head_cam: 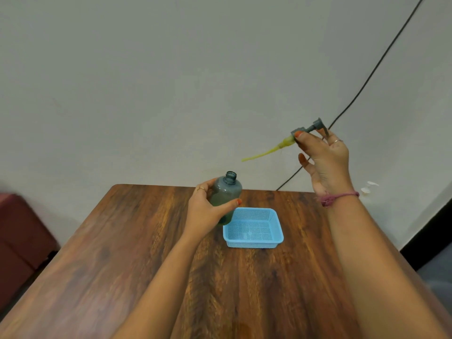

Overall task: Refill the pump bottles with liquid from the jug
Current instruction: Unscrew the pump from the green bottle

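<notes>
Head view: left hand [206, 209] wrapped around uncapped grey bottle [226, 194], lifted over table's [122, 241] far edge beside blue basket [253, 228]; right hand [322, 157] pinching pump head [307, 129], raised, yellow tube [264, 154] pointing left.

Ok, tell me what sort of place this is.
Probably a plain indoor room, home or office, not a workshop: a wooden table against a bare wall, a black cable running down it, and a dark red seat at the left.
</notes>
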